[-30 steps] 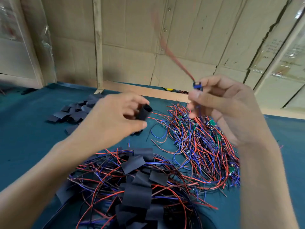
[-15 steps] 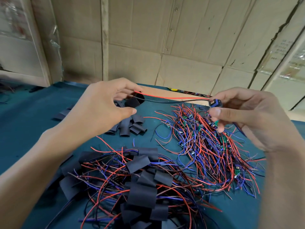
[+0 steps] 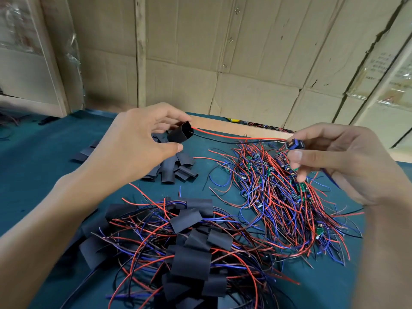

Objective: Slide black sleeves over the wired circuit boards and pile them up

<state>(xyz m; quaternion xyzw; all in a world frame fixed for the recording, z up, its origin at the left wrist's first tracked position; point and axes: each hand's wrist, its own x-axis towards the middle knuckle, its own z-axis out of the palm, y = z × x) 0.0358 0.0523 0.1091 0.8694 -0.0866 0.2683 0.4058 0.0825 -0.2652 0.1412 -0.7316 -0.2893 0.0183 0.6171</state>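
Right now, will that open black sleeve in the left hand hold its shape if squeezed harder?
Probably not: the open black sleeve looks thin-walled and soft, and the loose black sleeves on the green table lie flattened. It likely collapses, pinching the red and black wires.

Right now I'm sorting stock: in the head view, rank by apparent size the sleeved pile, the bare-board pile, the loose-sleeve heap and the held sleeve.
1. Near pile of black-sleeved wired boards, though nearest the camera.
2. Tangle of bare green boards with red and blue wires.
3. Heap of loose black sleeves.
4. Black sleeve in the left hand.

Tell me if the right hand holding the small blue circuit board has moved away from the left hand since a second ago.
Yes. The right hand with the small blue circuit board has swung rightward, opening a gap from the left hand, judged against the vertical wooden post.
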